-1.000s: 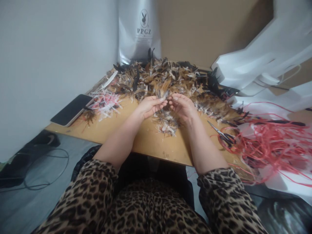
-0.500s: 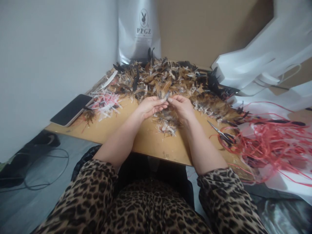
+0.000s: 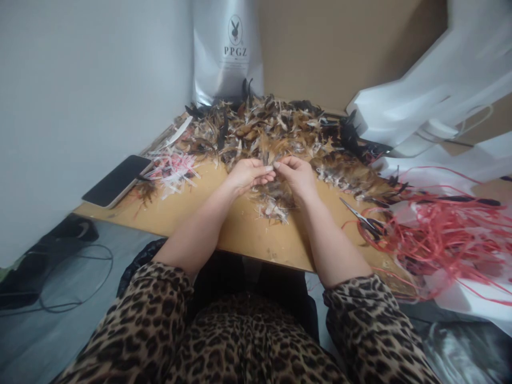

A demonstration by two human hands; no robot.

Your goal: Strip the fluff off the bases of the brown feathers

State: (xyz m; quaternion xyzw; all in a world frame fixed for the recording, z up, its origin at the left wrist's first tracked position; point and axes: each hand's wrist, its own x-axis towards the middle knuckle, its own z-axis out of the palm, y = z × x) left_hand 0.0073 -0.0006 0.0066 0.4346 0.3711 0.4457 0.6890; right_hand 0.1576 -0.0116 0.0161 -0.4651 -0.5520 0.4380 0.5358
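Over the near side of a heap of brown and black feathers (image 3: 288, 122), my two hands meet fingertip to fingertip. My left hand (image 3: 250, 176) is closed, thumb and fingers pinching the base of a small bunch of feathers (image 3: 266, 151) that points up and away. Fingertips of my right hand (image 3: 296, 174) are pinched at the same base, on its right side. Whether a thread or tie lies between the fingertips is too small to tell. Just below my hands, a loose clump of feathers (image 3: 274, 208) with pale fluffy ends rests on the wooden tabletop (image 3: 248, 234).
Scissors (image 3: 364, 217) lie to the right beside a tangle of red strips (image 3: 452, 234). On the left are a phone (image 3: 117, 181) and a pile of pink and white strips (image 3: 173, 169). A silver bag (image 3: 228, 69) stands behind the feathers; white panels (image 3: 432, 90) rise at right.
The small bunch of feathers between my fingers has turned slightly and looks narrower. My right hand has shifted a little to the left; the rest stays as it was.
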